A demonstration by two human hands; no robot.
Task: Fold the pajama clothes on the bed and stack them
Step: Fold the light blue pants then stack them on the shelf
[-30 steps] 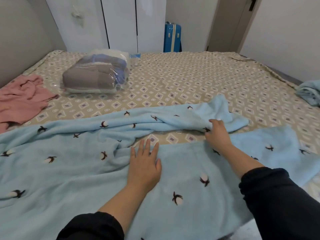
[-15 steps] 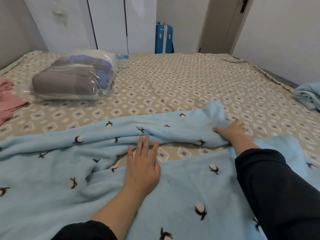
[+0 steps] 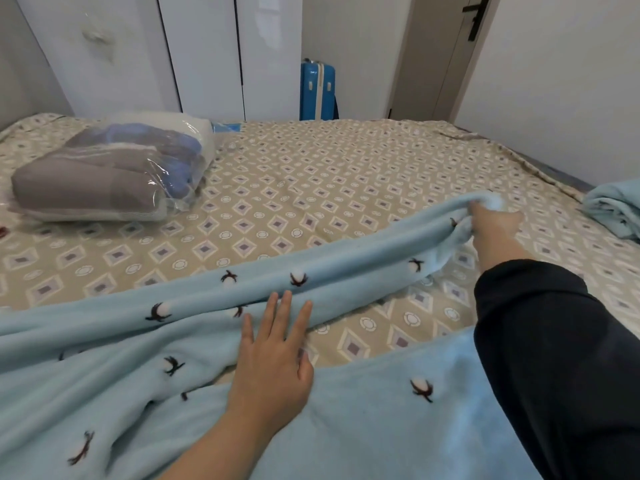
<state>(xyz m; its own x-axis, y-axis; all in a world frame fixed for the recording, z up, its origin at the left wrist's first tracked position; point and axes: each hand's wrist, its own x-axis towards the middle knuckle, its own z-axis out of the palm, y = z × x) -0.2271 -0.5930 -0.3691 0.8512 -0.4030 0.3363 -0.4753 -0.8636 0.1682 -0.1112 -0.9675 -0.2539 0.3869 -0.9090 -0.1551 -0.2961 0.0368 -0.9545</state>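
Note:
Light blue fleece pajama pants (image 3: 104,382) with small dark-and-white cotton-flower prints lie spread across the near part of the bed (image 3: 311,188). My left hand (image 3: 273,368) presses flat, fingers straight, where the two legs meet. One leg stretches up to the right, and my right hand (image 3: 493,225) grips its bunched cuff end, arm reaching far out. The other leg lies along the near edge under my right sleeve. A second light blue pajama piece (image 3: 614,211) sits crumpled at the bed's right edge.
A clear plastic bag of folded grey and blue bedding (image 3: 110,171) lies on the far left of the bed. White wardrobe doors (image 3: 204,53), a blue suitcase (image 3: 317,90) and a door (image 3: 446,57) stand beyond the bed. The patterned sheet shows in the middle.
My right hand has gone from the middle of the pant leg out to its cuff and pulled it further right and away. My left hand stays pressed down. The view shifted right; the pink garment left view.

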